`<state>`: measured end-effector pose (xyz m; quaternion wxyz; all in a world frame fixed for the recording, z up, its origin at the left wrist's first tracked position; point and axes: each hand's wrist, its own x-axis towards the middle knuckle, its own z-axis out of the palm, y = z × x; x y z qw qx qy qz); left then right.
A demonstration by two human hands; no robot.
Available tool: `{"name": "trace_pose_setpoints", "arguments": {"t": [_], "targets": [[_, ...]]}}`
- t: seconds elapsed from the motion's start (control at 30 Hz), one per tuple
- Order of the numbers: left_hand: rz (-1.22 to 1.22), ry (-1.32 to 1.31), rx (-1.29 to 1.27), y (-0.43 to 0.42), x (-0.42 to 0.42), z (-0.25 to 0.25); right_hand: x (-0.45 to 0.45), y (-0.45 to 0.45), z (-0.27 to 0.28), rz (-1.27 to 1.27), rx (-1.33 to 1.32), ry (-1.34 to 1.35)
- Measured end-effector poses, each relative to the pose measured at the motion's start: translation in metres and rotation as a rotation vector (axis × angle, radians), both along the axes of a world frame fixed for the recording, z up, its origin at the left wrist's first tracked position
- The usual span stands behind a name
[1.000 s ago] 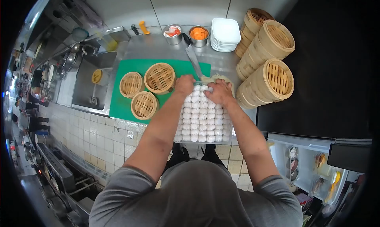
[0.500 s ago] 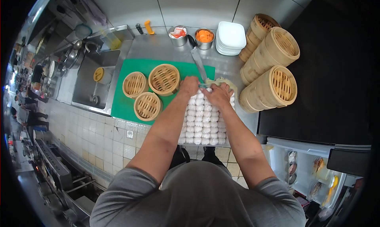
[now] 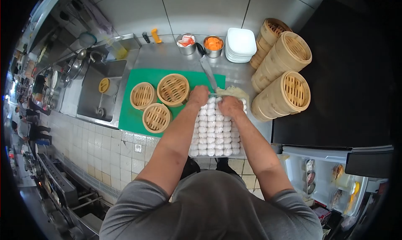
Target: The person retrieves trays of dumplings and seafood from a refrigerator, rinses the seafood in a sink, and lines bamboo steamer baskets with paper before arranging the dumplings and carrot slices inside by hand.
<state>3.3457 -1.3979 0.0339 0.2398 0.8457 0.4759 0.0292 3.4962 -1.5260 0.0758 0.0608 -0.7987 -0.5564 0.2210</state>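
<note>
White dumplings [image 3: 215,133] sit in rows; left hand [image 3: 199,96] and right hand [image 3: 230,106] curl at the far end, whether gripping anything cannot be told

Wall [image 3: 205,11]: large grey tiles, dark joints, beyond the left grip [image 3: 199,95].
Bench [image 3: 155,55]: stainless steel, beneath it.
Sink [image 3: 88,105]: metal basin, well left of it.
Floor [image 3: 249,181]: cream tiles, on its near side.
Grating [image 3: 90,174]: long floor strip, left of it.
Black surface [image 3: 331,93]: right of the right grip [image 3: 230,106].
</note>
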Motion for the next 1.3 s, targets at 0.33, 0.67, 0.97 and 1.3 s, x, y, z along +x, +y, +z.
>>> {"name": "trace_pose_setpoints", "arguments": {"t": [0.33, 0.67, 0.97, 1.3], "targets": [[-0.029, 0.068, -0.072, 0.000, 0.002, 0.002, 0.035, 0.053, -0.015, 0.089, -0.444, 0.412], [0.000, -0.038, -0.057, 0.010, 0.001, -0.015, 0.061, 0.042, -0.021, -0.116, -0.366, 0.887], [0.015, -0.235, -0.241, -0.006, -0.011, 0.026, 0.068, 0.055, -0.003, -0.018, -0.606, 0.903], [-0.340, 0.135, -0.065, -0.054, -0.028, 0.055, 0.066, 0.052, 0.020, 0.619, -0.533, 0.183]]}}
